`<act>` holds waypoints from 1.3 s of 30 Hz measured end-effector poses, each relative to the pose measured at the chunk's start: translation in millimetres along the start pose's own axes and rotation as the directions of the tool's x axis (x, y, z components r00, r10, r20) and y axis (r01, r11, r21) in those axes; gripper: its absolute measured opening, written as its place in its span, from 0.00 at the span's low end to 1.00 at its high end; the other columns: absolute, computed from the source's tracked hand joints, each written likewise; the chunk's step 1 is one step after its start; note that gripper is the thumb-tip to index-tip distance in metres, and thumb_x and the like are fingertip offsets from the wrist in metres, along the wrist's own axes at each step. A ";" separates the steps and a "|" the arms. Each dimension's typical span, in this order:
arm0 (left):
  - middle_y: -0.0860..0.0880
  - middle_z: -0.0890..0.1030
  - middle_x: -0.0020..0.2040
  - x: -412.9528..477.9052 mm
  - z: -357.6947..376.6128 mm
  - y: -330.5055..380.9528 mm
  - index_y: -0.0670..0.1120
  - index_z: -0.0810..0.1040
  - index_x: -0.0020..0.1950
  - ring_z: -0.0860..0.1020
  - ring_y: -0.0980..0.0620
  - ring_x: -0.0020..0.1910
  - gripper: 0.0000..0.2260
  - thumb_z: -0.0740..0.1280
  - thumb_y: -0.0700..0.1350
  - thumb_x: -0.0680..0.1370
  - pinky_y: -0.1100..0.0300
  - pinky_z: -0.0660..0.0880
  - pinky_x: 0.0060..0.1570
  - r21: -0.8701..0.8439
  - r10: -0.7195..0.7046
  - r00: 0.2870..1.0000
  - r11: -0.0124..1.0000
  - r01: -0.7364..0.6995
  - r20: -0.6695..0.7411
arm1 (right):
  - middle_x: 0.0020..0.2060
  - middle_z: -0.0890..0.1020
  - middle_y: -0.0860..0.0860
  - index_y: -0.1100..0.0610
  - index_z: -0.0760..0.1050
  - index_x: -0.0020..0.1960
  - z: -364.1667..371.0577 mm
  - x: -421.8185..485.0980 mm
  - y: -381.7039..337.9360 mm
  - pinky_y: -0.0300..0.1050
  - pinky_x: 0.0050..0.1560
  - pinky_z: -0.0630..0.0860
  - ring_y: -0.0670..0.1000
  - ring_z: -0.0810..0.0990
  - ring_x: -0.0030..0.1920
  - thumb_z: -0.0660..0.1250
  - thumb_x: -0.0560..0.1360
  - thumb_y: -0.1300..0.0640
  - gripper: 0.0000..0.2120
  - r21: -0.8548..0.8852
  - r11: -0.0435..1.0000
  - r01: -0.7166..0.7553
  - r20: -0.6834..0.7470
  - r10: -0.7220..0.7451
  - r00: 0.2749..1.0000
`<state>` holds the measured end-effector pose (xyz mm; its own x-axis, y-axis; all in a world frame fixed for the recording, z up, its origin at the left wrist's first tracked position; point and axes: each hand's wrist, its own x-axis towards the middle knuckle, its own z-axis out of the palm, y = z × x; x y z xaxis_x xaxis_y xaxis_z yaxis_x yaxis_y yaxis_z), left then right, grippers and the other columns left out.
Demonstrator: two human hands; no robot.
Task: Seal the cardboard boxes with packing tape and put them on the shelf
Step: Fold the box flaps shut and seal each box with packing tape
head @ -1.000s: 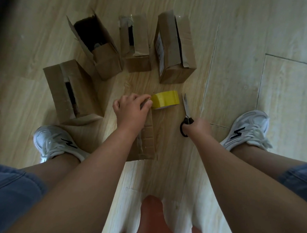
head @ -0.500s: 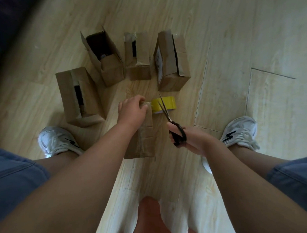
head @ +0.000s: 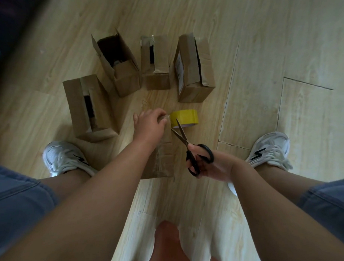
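Left hand (head: 150,125): curled, pressing the tape down on the far end of the box (head: 162,155) on the floor.
Right hand (head: 207,164): wrapped around the black scissors (head: 188,142), with the blades open.
Tape roll (head: 185,118): yellow, just past the box and a bit to the right.
Tape strip: short, stretched from the left hand's fingers to the roll.
Blade tips: at that strip, between the left hand and the roll.
Nearer hand: the right one; I think it cuts next.
Other boxes (head: 194,68): four, farther away, still unsealed.

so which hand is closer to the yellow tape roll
Left. The left hand sits just beside the yellow tape roll, pressing the box; the right hand is nearer the person, holding scissors.
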<state>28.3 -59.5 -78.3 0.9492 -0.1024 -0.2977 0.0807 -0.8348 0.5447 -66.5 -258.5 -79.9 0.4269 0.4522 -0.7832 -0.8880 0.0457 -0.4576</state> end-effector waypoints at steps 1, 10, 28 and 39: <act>0.49 0.79 0.60 0.0 0.8 -0.7 0.51 0.79 0.62 0.72 0.46 0.65 0.10 0.63 0.48 0.81 0.42 0.52 0.75 -0.002 0.002 1.000 1.000 -0.002 -0.003 | 0.45 0.79 0.58 0.60 0.75 0.52 2.3 2.5 -2.6 0.47 0.42 0.74 0.52 0.76 0.39 0.75 0.69 0.38 0.27 0.008 1.000 0.009 -0.005 -0.009 1.000; 0.49 0.79 0.61 0.5 2.5 -2.9 0.50 0.78 0.62 0.70 0.47 0.66 0.11 0.63 0.47 0.81 0.44 0.47 0.76 -0.004 0.009 1.000 1.000 -0.009 -0.009 | 0.40 0.80 0.53 0.59 0.73 0.57 11.3 24.2 -25.1 0.44 0.39 0.75 0.49 0.77 0.36 0.71 0.73 0.36 0.28 0.035 0.999 0.012 -0.115 -0.008 0.993; 0.48 0.79 0.60 1.5 2.4 -3.8 0.50 0.79 0.62 0.71 0.47 0.66 0.11 0.64 0.47 0.81 0.46 0.46 0.77 0.006 0.024 0.999 1.000 -0.024 -0.025 | 0.31 0.73 0.50 0.55 0.73 0.39 12.6 26.7 -30.5 0.41 0.33 0.71 0.47 0.70 0.31 0.76 0.63 0.35 0.25 -0.013 1.000 0.007 -0.259 -0.010 0.966; 0.48 0.78 0.62 0.4 0.8 -3.4 0.50 0.78 0.63 0.70 0.47 0.67 0.11 0.63 0.47 0.82 0.45 0.45 0.77 0.003 0.018 1.000 1.000 -0.018 -0.009 | 0.32 0.75 0.52 0.57 0.73 0.42 12.0 19.7 -32.1 0.44 0.41 0.74 0.49 0.73 0.33 0.66 0.74 0.33 0.26 -0.132 0.991 -0.035 -0.027 0.031 0.999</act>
<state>28.1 -57.2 -80.9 0.9533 -0.1124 -0.2804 0.0626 -0.8346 0.5473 -31.6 -240.4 -75.6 0.4034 0.4288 -0.8083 -0.8719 -0.0878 -0.4817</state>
